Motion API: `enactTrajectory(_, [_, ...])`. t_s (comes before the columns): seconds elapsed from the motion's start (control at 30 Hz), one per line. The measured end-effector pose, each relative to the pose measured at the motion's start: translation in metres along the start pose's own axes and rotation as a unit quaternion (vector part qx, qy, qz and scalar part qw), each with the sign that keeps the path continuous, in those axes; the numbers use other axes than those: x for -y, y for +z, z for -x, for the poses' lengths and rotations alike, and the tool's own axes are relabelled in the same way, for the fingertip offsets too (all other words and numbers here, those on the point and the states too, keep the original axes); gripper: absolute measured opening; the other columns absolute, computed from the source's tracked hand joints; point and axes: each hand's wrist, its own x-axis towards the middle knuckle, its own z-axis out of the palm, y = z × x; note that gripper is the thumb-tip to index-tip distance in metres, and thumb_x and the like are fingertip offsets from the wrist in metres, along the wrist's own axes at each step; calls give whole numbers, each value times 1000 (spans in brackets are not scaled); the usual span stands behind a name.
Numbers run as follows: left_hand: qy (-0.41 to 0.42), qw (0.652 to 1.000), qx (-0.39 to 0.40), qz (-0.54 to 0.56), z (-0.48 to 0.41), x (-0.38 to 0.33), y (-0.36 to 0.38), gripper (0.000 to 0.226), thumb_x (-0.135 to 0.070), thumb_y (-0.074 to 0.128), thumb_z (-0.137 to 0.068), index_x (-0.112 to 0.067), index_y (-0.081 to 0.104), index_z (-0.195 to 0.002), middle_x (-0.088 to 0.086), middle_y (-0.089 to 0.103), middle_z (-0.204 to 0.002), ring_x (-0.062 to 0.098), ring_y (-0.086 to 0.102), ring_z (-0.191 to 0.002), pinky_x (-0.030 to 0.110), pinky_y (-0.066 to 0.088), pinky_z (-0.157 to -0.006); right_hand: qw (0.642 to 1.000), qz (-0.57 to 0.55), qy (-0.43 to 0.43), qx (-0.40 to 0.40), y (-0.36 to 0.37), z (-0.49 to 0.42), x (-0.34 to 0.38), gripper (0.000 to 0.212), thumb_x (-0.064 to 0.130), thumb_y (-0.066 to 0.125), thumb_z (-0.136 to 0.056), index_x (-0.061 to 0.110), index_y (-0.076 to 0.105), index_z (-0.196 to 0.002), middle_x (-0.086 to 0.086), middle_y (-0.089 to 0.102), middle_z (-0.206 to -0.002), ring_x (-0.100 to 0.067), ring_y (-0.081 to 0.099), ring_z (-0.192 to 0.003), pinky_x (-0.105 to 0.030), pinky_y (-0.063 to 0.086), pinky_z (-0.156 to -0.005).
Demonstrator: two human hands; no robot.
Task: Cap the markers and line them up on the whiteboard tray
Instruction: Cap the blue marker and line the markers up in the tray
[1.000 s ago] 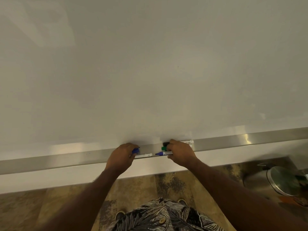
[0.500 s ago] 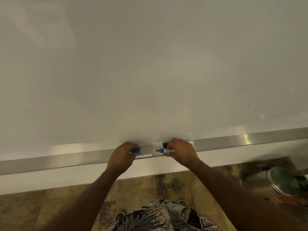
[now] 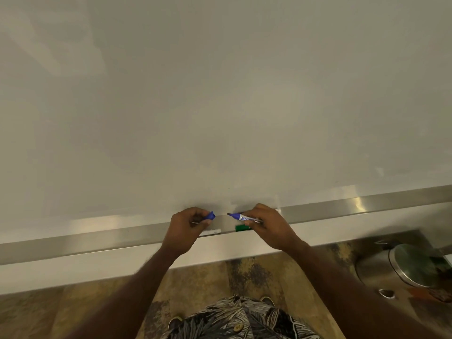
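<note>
My right hand [image 3: 266,225] holds an uncapped blue marker [image 3: 241,217] just above the metal whiteboard tray [image 3: 97,238], its tip pointing left. My left hand [image 3: 188,225] pinches the blue cap [image 3: 210,216], a short gap from the marker's tip. A green-capped marker [image 3: 242,227] lies on the tray under my right hand, mostly hidden. A white marker barrel [image 3: 211,232] lies on the tray below my left hand, partly covered.
The whiteboard [image 3: 220,106] fills the upper view. A steel pedal bin [image 3: 401,265] stands on the floor at the right. Patterned flooring [image 3: 220,277] and my shoes show below.
Both hands have lifted off the tray. The blue marker and blue cap now face each other in the air, and the green cap is uncovered on the tray.
</note>
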Motion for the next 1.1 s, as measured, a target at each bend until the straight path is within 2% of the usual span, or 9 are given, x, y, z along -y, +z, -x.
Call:
enactTrajectory(0.1, [4, 1000, 10, -7, 2, -3, 1, 13, -14, 71, -80, -21, 69, -90, -6, 71, -88, 4, 66, -79, 12, 51, -66, 1000, -2, 3, 3, 6, -1, 5, 23, 31, 56, -93, 25, 67, -113, 0, 61, -93, -11, 56, -83, -29, 45, -67])
enactTrajectory(0.27, [8, 999, 34, 1, 4, -8, 3, 14, -7, 68, -81, -14, 68, -93, -3, 71, -88, 2, 67, -74, 10, 50, -64, 999, 20, -22, 12, 9, -4, 14, 23, 31, 57, -93, 24, 66, -112, 0, 62, -94, -12, 56, -81, -35, 50, -67])
enactTrajectory(0.47, [55, 997, 43, -32, 3, -11, -3, 16, -10, 68, -82, -23, 68, -92, -7, 70, -89, 6, 64, -82, 12, 52, -71, 998, 43, -44, 16, -1, -10, 21, 25, 28, 60, -91, 23, 66, -114, 1, 61, -95, -11, 55, -82, -32, 50, -69])
enactTrajectory(0.6, [64, 995, 54, -57, 0, -15, -5, 15, -13, 67, -83, -21, 69, -96, -8, 68, -89, 7, 63, -83, 15, 52, -73, 997, 53, -51, 7, -6, -14, 24, 23, 27, 64, -88, 20, 68, -109, 0, 67, -99, -12, 57, -84, -33, 53, -74])
enactTrajectory(0.73, [73, 994, 50, -61, -1, -21, -6, 16, -12, 67, -83, -20, 69, -96, -4, 68, -91, 12, 64, -84, 20, 53, -76, 997, 54, -53, -7, -11, -14, 27, 22, 29, 65, -88, 19, 69, -107, -1, 68, -98, -14, 59, -84, -35, 54, -73])
enactTrajectory(0.83, [71, 994, 49, -60, -1, -23, -7, 17, -12, 67, -82, -21, 70, -97, -7, 68, -90, 11, 64, -83, 17, 52, -75, 997, 41, -60, -10, -12, -14, 29, 21, 29, 66, -87, 19, 69, -105, -1, 68, -95, -14, 59, -82, -35, 54, -71])
enactTrajectory(0.97, [49, 997, 56, -21, 0, -27, -2, 18, -14, 68, -82, -18, 70, -100, -10, 70, -87, 1, 64, -83, 7, 49, -72, 998, 21, -60, -6, -10, -14, 33, 20, 28, 66, -87, 20, 70, -105, -1, 69, -95, -15, 60, -83, -34, 54, -71])
enactTrajectory(1.1, [10, 999, 50, 14, 0, -29, -2, 19, -13, 69, -81, -14, 72, -100, -7, 71, -84, 10, 68, -77, 8, 50, -68, 999, -6, -45, -6, -7, -15, 35, 18, 28, 66, -87, 20, 72, -102, -2, 69, -91, -15, 59, -81, -33, 52, -70])
